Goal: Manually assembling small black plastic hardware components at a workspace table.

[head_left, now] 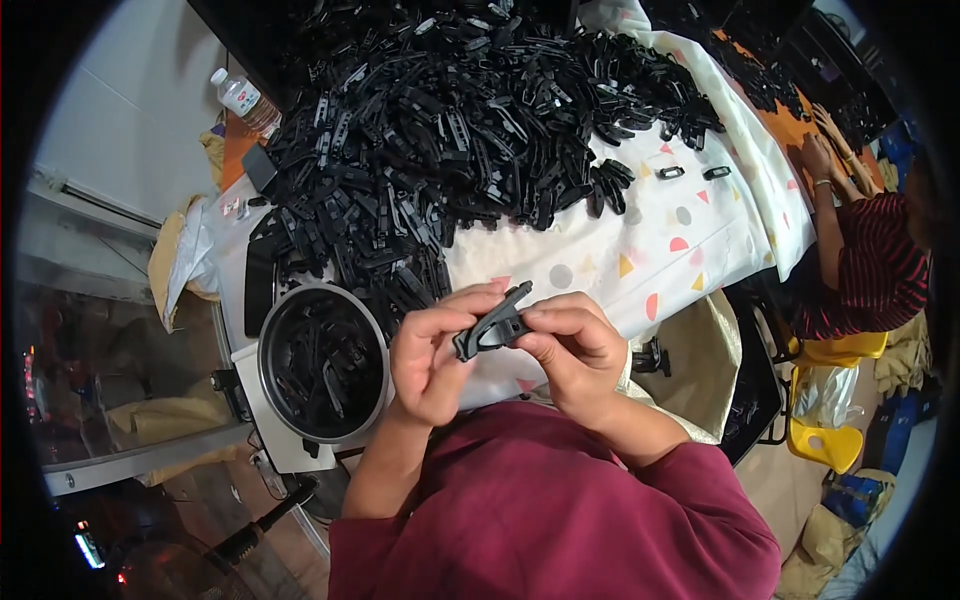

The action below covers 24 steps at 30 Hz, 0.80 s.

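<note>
Blk plastic clip is betw. both hands, in front of the torso: L hand pinching its left end, R hand its right. Blk pile on far counter; round pot left.

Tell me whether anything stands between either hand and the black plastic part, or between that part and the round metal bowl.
Nothing visible separates the hands from it: left hand and right hand both hold the black plastic part. Toward the round metal bowl, the left hand itself lies between.
</note>
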Tool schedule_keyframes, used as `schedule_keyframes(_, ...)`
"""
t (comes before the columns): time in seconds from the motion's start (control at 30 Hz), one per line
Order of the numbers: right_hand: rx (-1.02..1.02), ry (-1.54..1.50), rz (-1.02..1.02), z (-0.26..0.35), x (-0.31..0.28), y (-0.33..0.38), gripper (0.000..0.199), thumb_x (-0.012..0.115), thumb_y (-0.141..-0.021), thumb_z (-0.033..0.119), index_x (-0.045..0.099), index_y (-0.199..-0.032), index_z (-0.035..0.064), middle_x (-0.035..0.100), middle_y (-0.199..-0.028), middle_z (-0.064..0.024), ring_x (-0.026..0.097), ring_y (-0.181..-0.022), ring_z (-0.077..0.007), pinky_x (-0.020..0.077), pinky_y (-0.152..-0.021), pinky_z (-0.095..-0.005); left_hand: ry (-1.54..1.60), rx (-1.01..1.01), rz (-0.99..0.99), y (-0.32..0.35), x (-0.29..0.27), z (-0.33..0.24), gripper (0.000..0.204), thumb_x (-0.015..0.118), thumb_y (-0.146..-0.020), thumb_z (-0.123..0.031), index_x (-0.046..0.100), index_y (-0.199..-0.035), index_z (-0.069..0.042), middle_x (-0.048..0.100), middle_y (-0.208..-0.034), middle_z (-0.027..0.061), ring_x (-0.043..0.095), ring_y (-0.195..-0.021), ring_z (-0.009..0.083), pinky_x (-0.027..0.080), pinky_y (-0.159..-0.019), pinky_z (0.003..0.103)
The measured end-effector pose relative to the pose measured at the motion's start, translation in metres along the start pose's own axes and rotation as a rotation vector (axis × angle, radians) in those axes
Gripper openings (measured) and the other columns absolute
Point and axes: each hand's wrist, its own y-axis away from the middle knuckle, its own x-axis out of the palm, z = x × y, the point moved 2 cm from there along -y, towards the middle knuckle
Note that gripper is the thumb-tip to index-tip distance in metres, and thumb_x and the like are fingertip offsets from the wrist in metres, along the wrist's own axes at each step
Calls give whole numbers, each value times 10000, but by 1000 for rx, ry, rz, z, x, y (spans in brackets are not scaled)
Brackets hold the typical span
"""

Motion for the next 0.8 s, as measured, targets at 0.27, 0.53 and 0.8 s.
schedule_keyframes(0.27,75,429,14,2,9,-8,262,691,-761,69,577,-972,-38,582,-920,-135,593,-840,-183,495,-698,-269,-179,-167,-51,27,-22,6,338,664,-789,-75,517,-1068,48,615,-987,165,598,-950,289,450,-891,367)
schedule_keyframes(0.53,128,992,311,-66,-18,-52,320,693,-733,180,586,-1013,68,581,-944,-119,587,-765,-278,472,-681,-346,39,-590,-660,21,-49,31,284,533,-837,-73,507,-1117,-29,591,-943,73,553,-816,108,438,-707,232)
schedule_keyframes(0.8,-50,1322,390,-107,-59,-94,317,642,-694,97,558,-995,39,553,-951,-127,508,-885,-319,441,-749,-375,-1276,-902,-69,-71,-40,109,318,569,-791,-337,637,-846,-32,635,-887,182,609,-839,344,480,-710,399)
